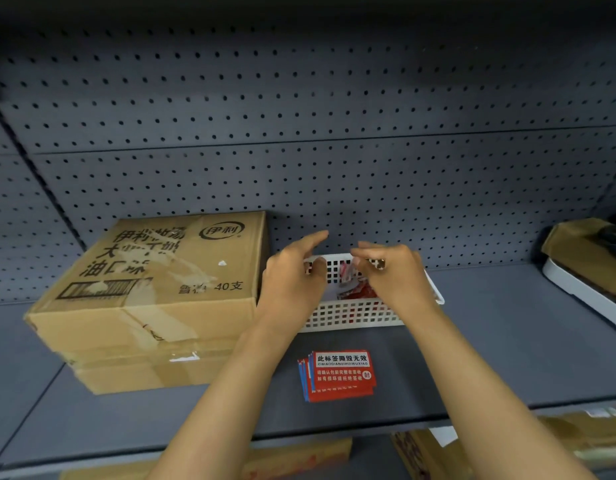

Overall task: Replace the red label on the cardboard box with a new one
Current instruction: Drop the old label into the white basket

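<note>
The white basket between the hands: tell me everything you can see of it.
The white basket is a small rectangular tray of what looks like plastic, its walls a grid of square holes. It stands upright on the grey shelf, right of the cardboard box and behind the stack of red labels. Crumpled red and white scraps lie inside. Both hands hover above it; contact is unclear.

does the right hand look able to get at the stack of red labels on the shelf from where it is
Probably yes. The right hand is over the white basket, and the stack of red labels lies in the open on the shelf just in front of the basket, below the wrist. Nothing covers it; pulling back and down should reach it.
</note>
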Motion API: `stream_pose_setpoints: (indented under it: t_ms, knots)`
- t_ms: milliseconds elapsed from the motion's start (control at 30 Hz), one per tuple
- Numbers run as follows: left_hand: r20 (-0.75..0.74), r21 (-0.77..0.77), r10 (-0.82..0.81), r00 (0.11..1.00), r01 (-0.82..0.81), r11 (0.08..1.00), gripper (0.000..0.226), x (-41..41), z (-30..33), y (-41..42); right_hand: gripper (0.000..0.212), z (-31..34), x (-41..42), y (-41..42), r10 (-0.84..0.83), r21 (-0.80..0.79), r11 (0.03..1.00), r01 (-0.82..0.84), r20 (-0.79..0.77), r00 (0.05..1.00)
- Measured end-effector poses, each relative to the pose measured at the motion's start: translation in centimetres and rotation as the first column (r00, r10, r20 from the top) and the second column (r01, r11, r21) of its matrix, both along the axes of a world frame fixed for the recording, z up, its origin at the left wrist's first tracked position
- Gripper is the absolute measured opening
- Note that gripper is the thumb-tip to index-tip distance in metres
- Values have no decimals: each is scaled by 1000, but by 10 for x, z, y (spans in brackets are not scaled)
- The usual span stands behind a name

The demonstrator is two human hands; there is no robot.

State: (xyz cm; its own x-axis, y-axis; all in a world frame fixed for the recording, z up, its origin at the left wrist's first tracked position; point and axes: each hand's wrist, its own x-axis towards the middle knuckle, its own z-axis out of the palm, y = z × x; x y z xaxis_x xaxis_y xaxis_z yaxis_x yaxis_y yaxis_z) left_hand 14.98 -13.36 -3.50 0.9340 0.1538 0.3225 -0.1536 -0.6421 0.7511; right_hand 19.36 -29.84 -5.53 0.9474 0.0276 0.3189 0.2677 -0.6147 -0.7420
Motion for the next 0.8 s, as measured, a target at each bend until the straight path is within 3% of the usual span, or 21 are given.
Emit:
stream_pose_setpoints:
  t_ms: [200, 467, 633, 733, 800]
  knots:
    - [67, 0, -28, 997, 29, 1000, 44, -7, -6, -3, 5, 1, -9, -6, -57, 50, 997, 56, 33, 998]
    - [136, -62, -59, 989, 68, 996, 36, -26, -31, -14, 5, -3, -39, -11, -42, 82, 996, 39, 25, 999]
    - [137, 35, -116, 984, 113, 993, 31, -39, -54, -14, 5, -22, -54, -13, 19, -82, 996, -29, -123, 992]
    - [219, 151, -137, 966, 105, 983, 27, -47, -67, -12, 19, -40, -63, -10, 72, -183, 974, -132, -300, 951]
    - [248, 175, -147, 957, 105, 979, 27, -51, -78, -9, 27, -52, -68, -8, 109, -221, 957, -187, -325, 939]
